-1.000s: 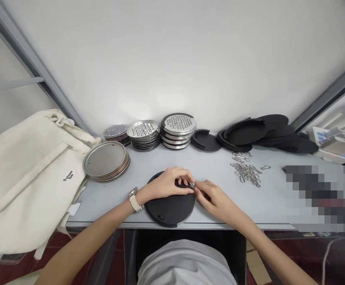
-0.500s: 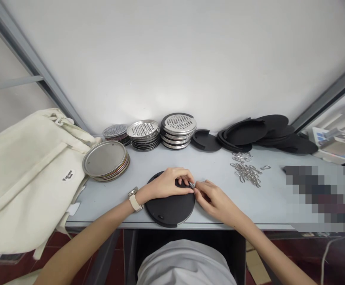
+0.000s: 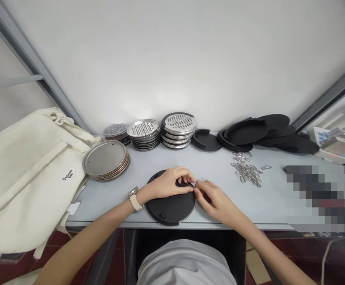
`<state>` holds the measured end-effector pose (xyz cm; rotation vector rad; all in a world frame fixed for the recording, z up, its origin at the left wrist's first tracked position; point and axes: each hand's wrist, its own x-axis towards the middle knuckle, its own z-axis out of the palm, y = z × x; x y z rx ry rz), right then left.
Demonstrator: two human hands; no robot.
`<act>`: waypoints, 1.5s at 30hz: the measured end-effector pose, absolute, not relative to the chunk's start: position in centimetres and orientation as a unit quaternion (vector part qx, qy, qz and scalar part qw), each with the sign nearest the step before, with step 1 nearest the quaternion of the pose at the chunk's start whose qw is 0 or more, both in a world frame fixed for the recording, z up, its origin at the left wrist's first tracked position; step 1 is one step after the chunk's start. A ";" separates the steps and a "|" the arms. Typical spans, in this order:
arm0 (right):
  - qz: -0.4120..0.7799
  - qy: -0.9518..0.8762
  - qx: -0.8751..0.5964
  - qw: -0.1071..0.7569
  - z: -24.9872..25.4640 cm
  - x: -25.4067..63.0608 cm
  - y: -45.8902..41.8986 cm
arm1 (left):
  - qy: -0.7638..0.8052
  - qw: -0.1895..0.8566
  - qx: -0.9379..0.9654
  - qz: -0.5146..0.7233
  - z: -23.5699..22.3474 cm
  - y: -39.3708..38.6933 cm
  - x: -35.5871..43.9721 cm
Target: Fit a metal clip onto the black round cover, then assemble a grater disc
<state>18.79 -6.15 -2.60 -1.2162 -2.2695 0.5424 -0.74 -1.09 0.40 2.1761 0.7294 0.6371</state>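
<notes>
A black round disc (image 3: 171, 208) with small slots lies at the table's front edge, tilted slightly under my hands. My left hand (image 3: 170, 183), with a watch on the wrist, reaches across it, thumb and fingers closed at the right rim. A small metal carabiner clip (image 3: 191, 184) shows between the fingertips of both hands there. My right hand (image 3: 213, 198) pinches this clip from the right; the exact grip is partly hidden by the fingers. More such clips (image 3: 248, 172) lie in a loose pile to the right.
Along the back wall stand stacks of round metal grater plates (image 3: 180, 122), with black holders (image 3: 246, 132) to their right. A stack of plain metal discs (image 3: 105, 158) sits at left. A cream bag (image 3: 27, 186) leans over the left edge. White boxes (image 3: 332, 144) stand far right.
Both hands stay almost in place at the disc's rim. The clip between the fingertips has turned slightly, and the view has shifted very little.
</notes>
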 end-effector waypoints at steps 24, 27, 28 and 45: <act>0.244 -0.799 -0.484 0.261 -2.5 18.7 -6.1 | 0.347 0.326 0.833 0.281 0.0 -0.8 -0.8; 0.237 -0.804 -0.482 0.255 -2.3 18.7 -6.1 | 0.351 0.323 0.833 0.280 -0.1 -0.7 -0.8; 0.237 -0.805 -0.482 0.254 -2.2 18.7 -6.1 | 0.351 0.322 0.833 0.283 -0.1 -0.7 -0.8; 0.229 -0.819 -0.469 0.241 -2.4 18.8 -6.0 | 0.328 0.334 0.833 0.295 0.0 -0.9 -1.0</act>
